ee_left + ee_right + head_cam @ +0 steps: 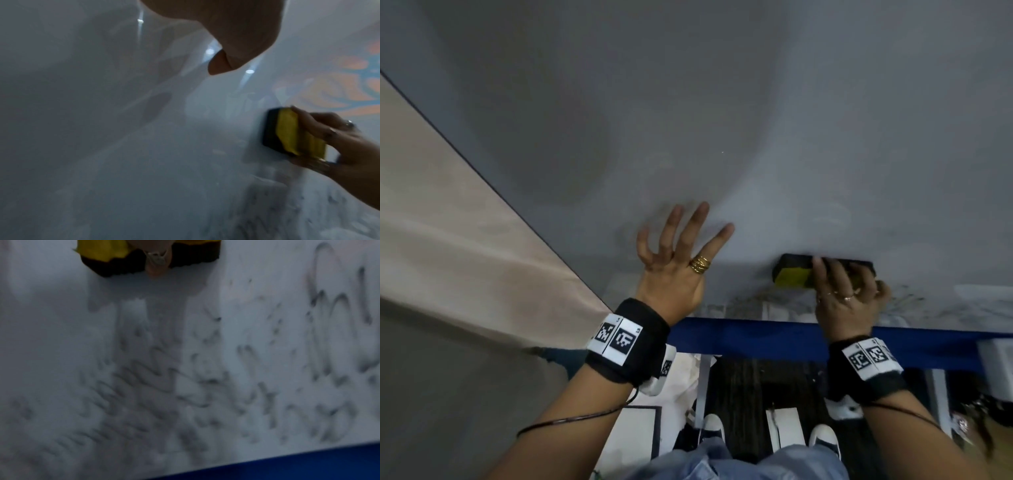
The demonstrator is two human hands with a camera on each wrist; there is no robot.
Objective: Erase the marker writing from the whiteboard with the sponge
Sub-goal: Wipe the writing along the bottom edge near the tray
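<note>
Right hand point(847, 301) grip is clasping the sponge point(796, 275), pressing its dark face on the whiteboard point(688, 120) just above smeared marker writing point(205, 386). Left hand point(674, 270) is splayed, bracing, grasping nothing. Risk: dry strokes smudging ink wider, not lifting it.
</note>
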